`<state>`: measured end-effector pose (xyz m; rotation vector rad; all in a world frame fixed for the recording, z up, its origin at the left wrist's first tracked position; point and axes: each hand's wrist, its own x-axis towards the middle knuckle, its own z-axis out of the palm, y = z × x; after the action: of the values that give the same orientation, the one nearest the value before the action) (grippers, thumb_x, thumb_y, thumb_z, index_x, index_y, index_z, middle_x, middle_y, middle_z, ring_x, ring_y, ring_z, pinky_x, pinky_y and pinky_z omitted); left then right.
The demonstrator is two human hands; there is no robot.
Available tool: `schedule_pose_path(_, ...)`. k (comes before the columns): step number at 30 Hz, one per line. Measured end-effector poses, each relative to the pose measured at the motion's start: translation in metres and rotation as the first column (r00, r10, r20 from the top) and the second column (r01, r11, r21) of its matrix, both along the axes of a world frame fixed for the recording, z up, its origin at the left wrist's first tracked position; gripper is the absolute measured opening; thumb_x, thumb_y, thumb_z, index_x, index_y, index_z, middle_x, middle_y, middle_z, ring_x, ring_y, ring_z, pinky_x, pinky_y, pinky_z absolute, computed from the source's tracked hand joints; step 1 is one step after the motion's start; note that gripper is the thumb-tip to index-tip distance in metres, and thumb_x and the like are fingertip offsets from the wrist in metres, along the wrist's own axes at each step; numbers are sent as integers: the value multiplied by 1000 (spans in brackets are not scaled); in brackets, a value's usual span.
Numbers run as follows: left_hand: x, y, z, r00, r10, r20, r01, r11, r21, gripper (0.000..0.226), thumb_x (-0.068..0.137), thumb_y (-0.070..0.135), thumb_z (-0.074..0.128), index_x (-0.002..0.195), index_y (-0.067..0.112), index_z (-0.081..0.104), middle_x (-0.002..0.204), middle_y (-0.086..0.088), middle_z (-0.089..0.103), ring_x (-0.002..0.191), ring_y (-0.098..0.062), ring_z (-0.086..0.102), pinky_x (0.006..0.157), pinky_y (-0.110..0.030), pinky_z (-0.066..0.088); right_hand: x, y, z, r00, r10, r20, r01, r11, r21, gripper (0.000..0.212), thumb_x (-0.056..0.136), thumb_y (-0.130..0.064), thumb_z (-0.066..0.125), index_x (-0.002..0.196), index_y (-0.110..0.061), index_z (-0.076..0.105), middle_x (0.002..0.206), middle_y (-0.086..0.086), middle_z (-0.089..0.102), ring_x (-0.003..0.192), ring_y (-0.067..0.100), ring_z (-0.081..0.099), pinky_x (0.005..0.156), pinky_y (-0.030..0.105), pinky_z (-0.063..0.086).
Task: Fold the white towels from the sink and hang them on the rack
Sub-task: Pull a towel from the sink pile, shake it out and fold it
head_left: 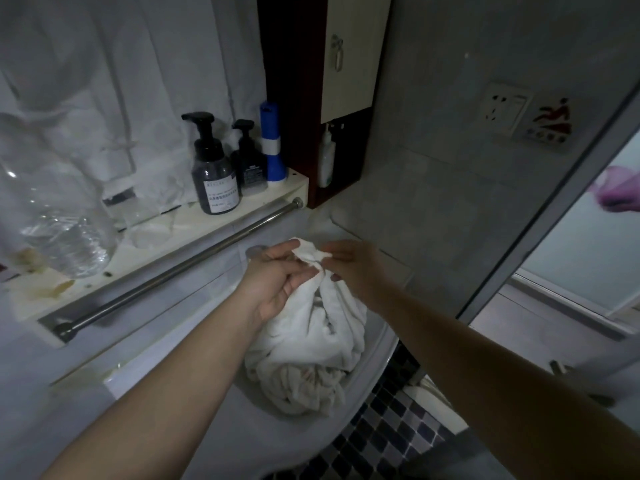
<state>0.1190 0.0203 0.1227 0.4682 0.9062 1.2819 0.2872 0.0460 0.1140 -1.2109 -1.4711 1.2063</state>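
Here, both hands meet above the sink [249, 420] and hold one white towel [311, 334] by its gathered top. The left hand [277, 271] has its fingers curled round a bunched fold, with a loose corner sticking out past the thumb and pointing up and away towards the wall. The right hand [356, 268] pinches the same bunch from the other side between thumb and fingertips, so the two hands nearly touch. From that grip the towel hangs down and slightly towards the person, its long axis running from the hands to the basin, narrow at the top and spreading into heavy creases below. Its lower end lies crumpled inside the sink, filling much of the bowl; whether that heap is all one towel or hides a second cannot be told. The rack [180, 268], a metal bar, runs slantwise to the left of the hands, from low on the left to high on the right, under the edge of a pale shelf [242, 209], and nothing hangs on it. On the shelf stand a large dark pump bottle [213, 171], a smaller pump bottle [249, 161] just beside it, and a blue cylinder [272, 143] with a white band. Farther left a clear plastic bottle [59, 216] stands on the same shelf. A white bottle [326, 161] stands in the open niche of the cabinet behind.
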Motion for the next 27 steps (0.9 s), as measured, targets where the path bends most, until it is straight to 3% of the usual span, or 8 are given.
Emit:
schedule_pose_path(3,3,-2,2,999,33,-13,-33,999,-18,42,83,-27,55,118,-4,59,104,-26,67,80,-27,75,65,-28,62,-2,-8,-4,994,89,56,-94,991,100,33,83,-19,73,84,-51,76,87,-20,76,86,1,72,74,17,55)
schedule_pose_path(8,8,-5,3,996,57,-75,-60,998,-34,45,83,-24,60,122,-2,57,101,-25,67,76,-24,74,62,-25,62,-3,-5,-10,987,72,144,-95,984,152,35,73,-39,69,100,-62,67,89,-26,75,92,15,75,88,48,60)
schedule_pose_path(12,13,-5,2,988,79,-135,-86,995,-49,43,84,-21,61,121,0,57,93,-23,67,75,-26,70,62,-26,61,-2,-9,-10,949,83,304,-166,952,258,43,83,-35,62,123,-50,54,100,-23,72,94,3,71,89,40,60)
schedule_pose_path(16,14,-6,-3,982,90,-165,-99,994,-47,34,83,-17,67,112,-2,62,74,-19,70,60,-23,71,52,-24,59,-4,-15,-9,937,104,333,-207,934,291,23,82,-60,65,106,-62,66,97,-26,73,87,-6,70,77,21,57)
schedule_pose_path(19,12,-7,-8,959,-2,-285,4,1000,5,28,90,0,69,116,-6,62,60,-5,68,49,-8,64,50,-18,53,-6,-13,-5,979,52,198,-92,976,198,19,87,-33,72,93,-51,73,89,-16,76,78,8,74,71,32,60)
schedule_pose_path(21,7,-4,-8,819,-56,-571,110,992,59,22,94,19,69,111,4,71,75,-3,68,58,-4,64,61,-22,57,-1,-8,3,993,64,99,-74,992,99,32,87,-19,72,81,-50,76,83,-15,77,70,10,73,60,26,57)
schedule_pose_path(23,2,1,0,527,16,-850,253,952,175,20,94,31,67,97,14,75,98,-3,66,84,-13,65,81,-34,54,6,-5,21,991,131,26,-132,991,32,25,85,-17,70,77,-39,79,81,-9,76,71,12,74,57,24,58)
schedule_pose_path(27,-1,13,46,340,171,-925,505,797,333,26,95,36,65,73,23,68,118,10,60,104,-1,58,93,-25,44,25,1,73,968,247,-50,-245,969,36,29,90,0,62,81,-23,78,78,-3,74,71,15,72,60,28,60)
